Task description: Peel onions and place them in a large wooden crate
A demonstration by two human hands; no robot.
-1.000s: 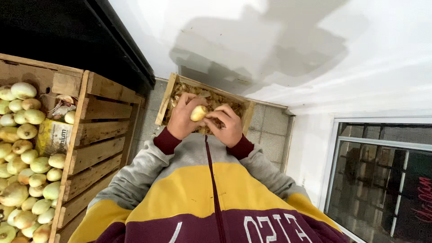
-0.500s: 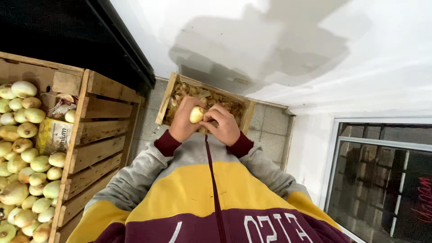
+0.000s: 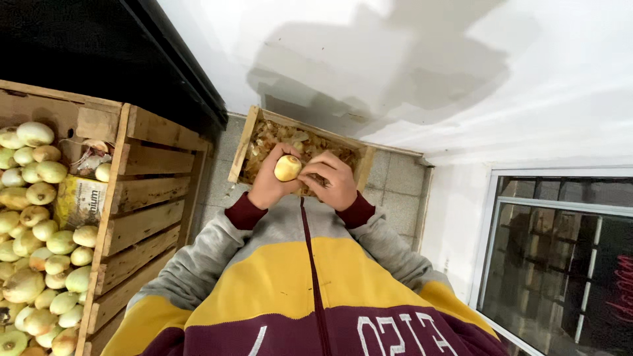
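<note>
Your left hand (image 3: 267,181) is cupped round a pale onion (image 3: 287,168), right hand (image 3: 333,179) pinching at its side, over the crate of peels (image 3: 245,142)

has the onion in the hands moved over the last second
Barely. The onion stays over the near left part of the crate of peels, shifted only slightly.

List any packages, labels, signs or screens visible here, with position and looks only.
Label card: yellow rectangle with dark print, inside the big wooden crate at left, among the pale onions.
Jacket lettering: white block letters on the maroon band, bottom edge.
Red sign: glowing red shapes behind the window, far right, partly cut off.
No screens in view.
</note>
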